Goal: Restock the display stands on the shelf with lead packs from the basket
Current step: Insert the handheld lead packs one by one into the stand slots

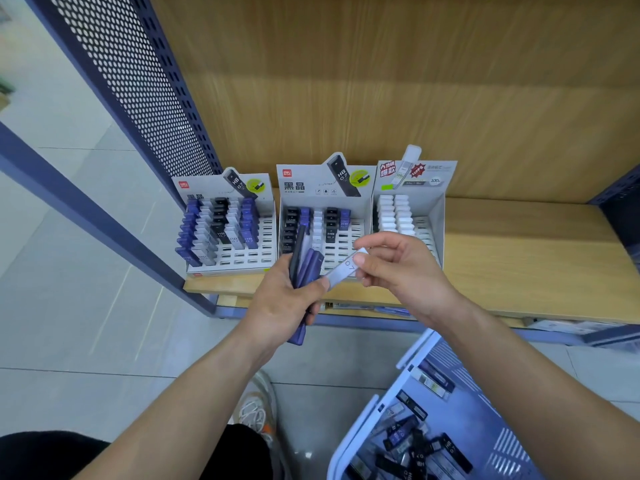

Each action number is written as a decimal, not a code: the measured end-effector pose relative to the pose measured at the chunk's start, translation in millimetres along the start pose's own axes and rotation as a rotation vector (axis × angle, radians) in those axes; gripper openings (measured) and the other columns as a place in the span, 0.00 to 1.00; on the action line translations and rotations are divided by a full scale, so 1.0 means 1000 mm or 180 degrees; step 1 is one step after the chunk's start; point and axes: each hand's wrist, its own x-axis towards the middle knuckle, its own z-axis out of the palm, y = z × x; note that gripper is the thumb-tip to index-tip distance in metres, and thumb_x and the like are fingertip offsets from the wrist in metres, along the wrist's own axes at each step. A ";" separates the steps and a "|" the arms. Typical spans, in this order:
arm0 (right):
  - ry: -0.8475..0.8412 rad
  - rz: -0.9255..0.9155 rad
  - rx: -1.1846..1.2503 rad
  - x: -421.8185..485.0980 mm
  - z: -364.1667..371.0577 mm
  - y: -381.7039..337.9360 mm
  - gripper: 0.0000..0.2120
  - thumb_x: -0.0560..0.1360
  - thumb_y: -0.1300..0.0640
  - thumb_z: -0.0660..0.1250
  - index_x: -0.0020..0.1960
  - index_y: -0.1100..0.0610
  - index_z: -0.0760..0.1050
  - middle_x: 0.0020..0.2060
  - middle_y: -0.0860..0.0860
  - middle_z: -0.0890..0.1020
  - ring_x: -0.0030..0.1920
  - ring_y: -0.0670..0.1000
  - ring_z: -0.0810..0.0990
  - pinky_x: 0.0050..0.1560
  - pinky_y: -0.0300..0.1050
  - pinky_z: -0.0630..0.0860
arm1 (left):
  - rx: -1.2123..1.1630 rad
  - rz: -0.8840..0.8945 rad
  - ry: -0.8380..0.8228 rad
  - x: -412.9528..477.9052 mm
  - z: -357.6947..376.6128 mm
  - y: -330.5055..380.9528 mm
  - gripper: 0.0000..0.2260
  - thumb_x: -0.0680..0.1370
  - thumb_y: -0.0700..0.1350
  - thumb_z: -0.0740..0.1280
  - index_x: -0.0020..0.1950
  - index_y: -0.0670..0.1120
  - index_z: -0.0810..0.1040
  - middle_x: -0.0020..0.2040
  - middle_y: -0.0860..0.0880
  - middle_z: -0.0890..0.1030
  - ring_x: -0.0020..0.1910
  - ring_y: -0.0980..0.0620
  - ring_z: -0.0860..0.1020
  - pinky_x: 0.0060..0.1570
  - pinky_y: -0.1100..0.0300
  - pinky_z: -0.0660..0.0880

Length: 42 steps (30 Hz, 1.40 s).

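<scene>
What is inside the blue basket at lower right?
Loose lead packs, black, purple and clear, lie jumbled in the basket. The right forearm covers its right part, and the frame edge cuts off the bottom.

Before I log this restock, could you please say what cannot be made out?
Head view.
packs in the left hand: count hidden by its grip.
grey pack: label partly covered by the right hand.
middle stand: front slots hidden behind both hands.
basket: cut off by bottom edge.

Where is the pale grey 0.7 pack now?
Centre of the head view: the pale grey pack is pinched by the right hand, its lower end at the left hand, in front of the middle display stand.
</scene>
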 end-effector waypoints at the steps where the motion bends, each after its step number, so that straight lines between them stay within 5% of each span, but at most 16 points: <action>1: 0.0077 0.0038 0.0183 0.000 0.001 0.002 0.06 0.75 0.67 0.71 0.52 0.62 0.79 0.34 0.57 0.83 0.37 0.54 0.80 0.41 0.44 0.80 | 0.0043 -0.0019 -0.0009 0.000 -0.001 -0.002 0.08 0.80 0.38 0.69 0.55 0.42 0.72 0.32 0.47 0.74 0.25 0.54 0.71 0.27 0.61 0.71; 8: 0.0788 -0.0206 -0.0427 0.031 -0.002 0.016 0.03 0.76 0.64 0.71 0.47 0.58 0.79 0.33 0.55 0.84 0.35 0.52 0.83 0.44 0.50 0.83 | 0.0100 -0.0248 0.0376 0.002 -0.025 -0.020 0.07 0.80 0.38 0.69 0.53 0.42 0.71 0.31 0.44 0.74 0.24 0.52 0.70 0.25 0.62 0.70; 12: 0.0570 -0.0291 -0.1232 0.066 -0.003 0.033 0.04 0.76 0.61 0.71 0.46 0.53 0.79 0.34 0.51 0.85 0.37 0.50 0.84 0.46 0.52 0.82 | 0.0031 -0.0360 0.0495 0.001 -0.042 -0.030 0.06 0.80 0.37 0.68 0.52 0.42 0.71 0.30 0.45 0.74 0.24 0.52 0.70 0.26 0.62 0.71; 19: 0.0185 -0.0528 -0.2137 0.094 0.024 0.062 0.05 0.76 0.61 0.71 0.47 0.52 0.80 0.39 0.45 0.82 0.35 0.37 0.79 0.42 0.32 0.76 | -0.0115 -0.0365 0.0488 0.002 -0.050 -0.030 0.06 0.80 0.37 0.69 0.51 0.43 0.71 0.32 0.46 0.74 0.26 0.52 0.71 0.27 0.62 0.71; 31: -0.0021 -0.0823 -0.2602 0.094 0.028 0.064 0.05 0.75 0.64 0.72 0.48 0.56 0.83 0.43 0.48 0.83 0.39 0.43 0.81 0.42 0.24 0.72 | -0.0440 -0.0242 0.0563 0.007 -0.054 -0.035 0.06 0.80 0.37 0.69 0.52 0.44 0.73 0.31 0.48 0.74 0.30 0.49 0.71 0.29 0.59 0.72; 42: -0.0032 -0.1077 -0.3019 0.101 0.031 0.075 0.06 0.77 0.61 0.71 0.52 0.56 0.84 0.47 0.50 0.78 0.43 0.50 0.80 0.53 0.45 0.77 | -0.0484 -0.0320 0.0546 0.008 -0.053 -0.036 0.06 0.79 0.39 0.70 0.51 0.44 0.73 0.31 0.48 0.76 0.29 0.48 0.71 0.32 0.55 0.72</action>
